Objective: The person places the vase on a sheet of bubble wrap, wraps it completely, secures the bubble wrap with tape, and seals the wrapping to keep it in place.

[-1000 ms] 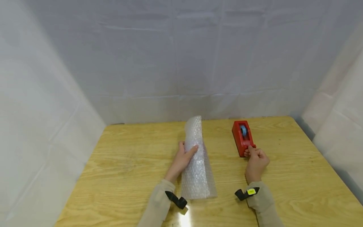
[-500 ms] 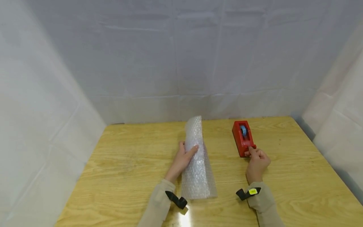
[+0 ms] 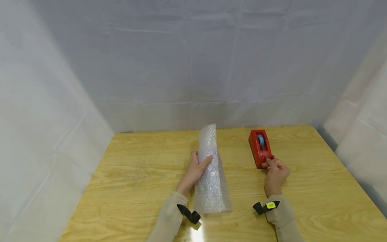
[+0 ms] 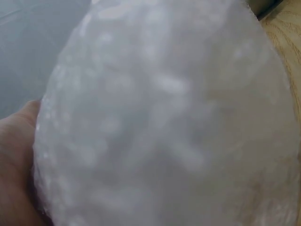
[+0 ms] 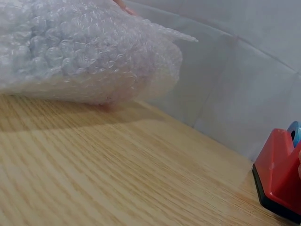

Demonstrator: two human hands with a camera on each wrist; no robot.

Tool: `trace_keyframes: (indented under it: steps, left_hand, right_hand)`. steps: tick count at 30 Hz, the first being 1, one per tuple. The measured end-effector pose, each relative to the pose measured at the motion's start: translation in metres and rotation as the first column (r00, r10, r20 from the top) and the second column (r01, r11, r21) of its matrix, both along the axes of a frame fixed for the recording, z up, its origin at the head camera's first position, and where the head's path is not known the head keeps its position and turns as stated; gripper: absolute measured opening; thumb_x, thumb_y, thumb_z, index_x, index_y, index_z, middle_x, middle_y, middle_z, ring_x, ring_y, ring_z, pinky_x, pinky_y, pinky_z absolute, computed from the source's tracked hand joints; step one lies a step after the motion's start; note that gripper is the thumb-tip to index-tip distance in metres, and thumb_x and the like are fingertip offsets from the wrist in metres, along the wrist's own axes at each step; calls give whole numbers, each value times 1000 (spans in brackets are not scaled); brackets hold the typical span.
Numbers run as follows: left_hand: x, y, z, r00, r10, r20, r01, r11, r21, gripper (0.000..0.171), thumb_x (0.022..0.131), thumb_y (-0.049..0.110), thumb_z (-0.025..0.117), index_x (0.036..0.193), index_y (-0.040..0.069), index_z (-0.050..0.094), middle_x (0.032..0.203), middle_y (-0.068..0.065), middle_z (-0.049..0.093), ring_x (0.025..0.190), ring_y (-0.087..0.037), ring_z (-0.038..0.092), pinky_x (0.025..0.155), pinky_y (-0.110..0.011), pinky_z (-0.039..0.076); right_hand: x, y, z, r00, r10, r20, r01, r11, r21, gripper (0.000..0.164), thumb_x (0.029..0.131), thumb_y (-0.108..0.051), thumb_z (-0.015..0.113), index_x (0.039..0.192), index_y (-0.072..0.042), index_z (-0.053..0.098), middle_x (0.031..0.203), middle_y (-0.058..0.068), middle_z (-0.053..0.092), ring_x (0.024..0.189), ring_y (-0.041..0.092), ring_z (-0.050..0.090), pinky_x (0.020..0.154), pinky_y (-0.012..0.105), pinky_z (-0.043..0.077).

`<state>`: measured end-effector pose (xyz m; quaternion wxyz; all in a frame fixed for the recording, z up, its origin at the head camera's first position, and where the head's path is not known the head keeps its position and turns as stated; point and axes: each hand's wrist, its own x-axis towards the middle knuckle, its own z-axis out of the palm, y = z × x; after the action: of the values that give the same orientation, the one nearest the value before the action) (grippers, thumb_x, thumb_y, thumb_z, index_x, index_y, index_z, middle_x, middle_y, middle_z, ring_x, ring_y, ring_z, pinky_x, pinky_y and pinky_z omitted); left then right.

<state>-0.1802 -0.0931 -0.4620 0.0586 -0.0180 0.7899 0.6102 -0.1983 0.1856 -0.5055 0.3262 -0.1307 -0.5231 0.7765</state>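
My left hand (image 3: pixel 195 171) grips a rolled sheet of clear bubble wrap (image 3: pixel 208 188), thumb on top and the other fingers behind the roll. The bubble wrap (image 4: pixel 164 117) fills most of the left wrist view. Whatever may lie inside it cannot be made out. To the right, a red tape dispenser (image 3: pixel 254 149) with a blue-cored tape roll (image 3: pixel 260 140) stands on the table. At its near end, my right hand (image 3: pixel 276 173) pinches the tape end between thumb and curled finger; the strip itself is too small to see. Only part of the dispenser (image 5: pixel 277 174) shows in the right wrist view.
The wooden table (image 3: pixel 142 174) carries the bubble wrap and the dispenser. White sheeting (image 3: pixel 151 67) hangs behind the table and along both sides. Black wrist cameras (image 3: pixel 188 214) sit on both sleeves.
The right hand has shifted very slightly right at the dispenser's near end. The left hand keeps its grip on the bubble wrap, and the head view has moved a little.
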Motion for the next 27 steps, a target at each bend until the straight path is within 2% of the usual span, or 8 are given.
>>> trace_keyframes:
  steps: [6, 13, 17, 23, 27]
  left_hand:
    - [1, 0, 1, 1000, 0, 11, 0, 1000, -2, 71, 92, 59, 60, 137, 11, 33, 133, -21, 49, 116, -33, 53, 91, -50, 49]
    - [0, 0, -1, 1000, 9, -5, -9, 1000, 10, 68, 93, 54, 61, 137, 9, 34, 131, -22, 51, 113, -32, 55, 89, -47, 49]
    - [0, 0, -1, 1000, 11, -4, -11, 1000, 9, 70, 93, 55, 61, 137, 9, 34, 131, -22, 50, 113, -32, 55, 91, -47, 49]
    - [1, 1, 2, 1000, 12, -1, -12, 1000, 0, 71, 92, 57, 60, 138, 9, 34, 133, -22, 49, 116, -32, 53, 93, -48, 48]
    - [1, 1, 2, 1000, 18, -1, -18, 1000, 8, 69, 93, 55, 61, 137, 9, 35, 132, -23, 50, 115, -33, 54, 92, -48, 49]
  right_hand:
    - [2, 1, 1, 999, 5, 37, -8, 997, 76, 40, 87, 10, 57, 54, 9, 35, 54, 1, 60, 50, 11, 59, 51, 20, 49]
    - [1, -1, -1, 1000, 2, -14, 0, 989, 145, 41, 87, 13, 58, 53, 9, 36, 54, 4, 58, 50, 10, 60, 50, 19, 49]
    - [2, -2, -1, 999, -5, -39, 12, 982, 189, 42, 88, 14, 58, 53, 8, 35, 55, 10, 56, 51, 11, 61, 50, 19, 50]
    - [3, -3, 0, 998, -43, -47, 55, 950, 306, 42, 85, 16, 55, 49, 6, 36, 58, 24, 53, 50, 12, 59, 48, 19, 46]
    - [7, -7, 9, 998, -46, -48, 60, 941, 334, 40, 83, 17, 52, 48, 6, 36, 59, 29, 51, 49, 15, 59, 47, 19, 45]
